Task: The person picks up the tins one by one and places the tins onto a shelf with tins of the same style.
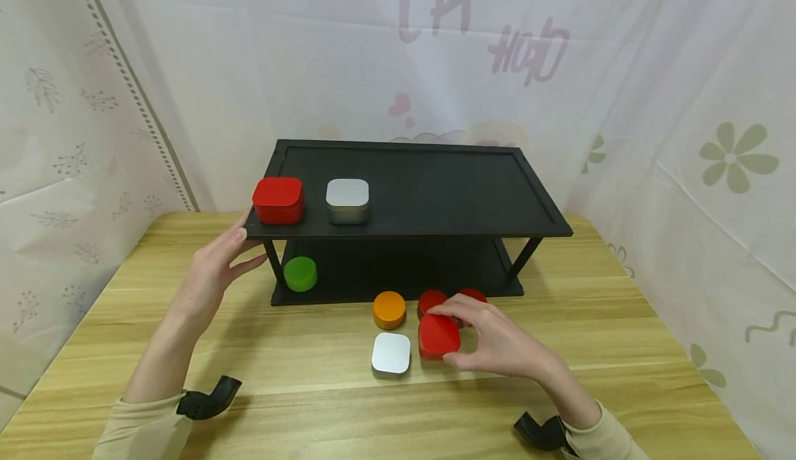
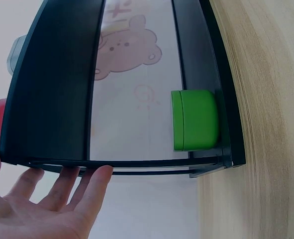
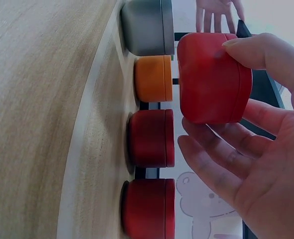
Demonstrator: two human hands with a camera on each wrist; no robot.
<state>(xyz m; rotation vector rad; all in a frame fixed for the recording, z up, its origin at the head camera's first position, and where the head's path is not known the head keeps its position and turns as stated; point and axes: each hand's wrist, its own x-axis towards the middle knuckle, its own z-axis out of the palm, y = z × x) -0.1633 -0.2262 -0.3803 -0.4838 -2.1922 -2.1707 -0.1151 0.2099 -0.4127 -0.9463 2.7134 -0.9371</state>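
In my right hand (image 1: pixel 506 341) is a red square tin (image 1: pixel 439 339), pinched between thumb and fingers. The right wrist view shows this tin (image 3: pixel 209 79) lifted off the tabletop and slightly tilted. My left hand (image 1: pixel 210 273) rests its fingers against the left end of a black two-tier shelf (image 1: pixel 423 197). Up on the top tier sit another red square tin (image 1: pixel 278 201) and a silver square tin (image 1: pixel 347 202). A green round-topped tin (image 1: pixel 300 274) stands on the lower tier at the left, its side visible in the left wrist view.
Before the shelf stand an orange round tin (image 1: pixel 389 310), a silver square tin (image 1: pixel 391 355) and two red round tins, one (image 1: pixel 430 300) beside the other (image 1: pixel 474 295), both partly behind my right hand. Patterned cloth (image 1: pixel 186 66) hangs around the wooden table (image 1: pixel 298 391).
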